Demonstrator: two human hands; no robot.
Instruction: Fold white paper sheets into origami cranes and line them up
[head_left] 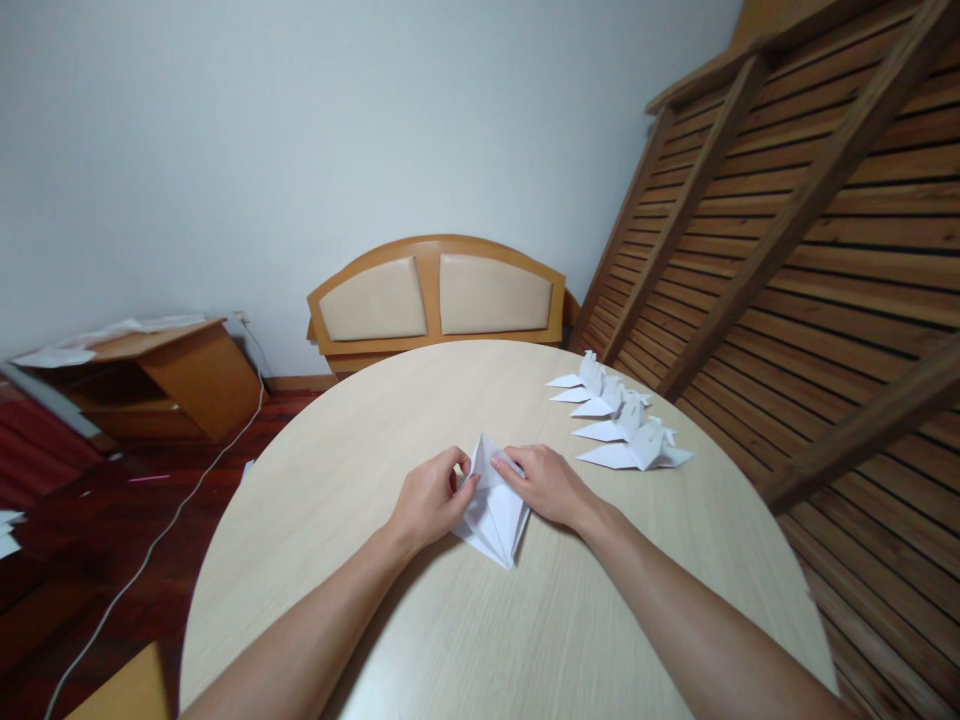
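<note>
Hands, left (pixel 431 500) and right (pixel 546 484), pinch folded paper (pixel 495 510) mid-table (pixel 360 440).

The left hand (pixel 429 500) and right hand (pixel 546 485) cover parts of the folded paper (pixel 495 515). The arms (pixel 315 625) and table (pixel 360 440) run off the bottom edge. The paper birds (pixel 619 425) are too small to see well.

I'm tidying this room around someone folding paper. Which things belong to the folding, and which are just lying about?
Belongs to the folding: left hand and right hand, both pinching the half-folded white paper on the round table; the row of folded paper figures right of it.
Lying about: padded headboard, slatted bed frame, wooden cabinet with loose sheets on top, white cable on the floor.
</note>
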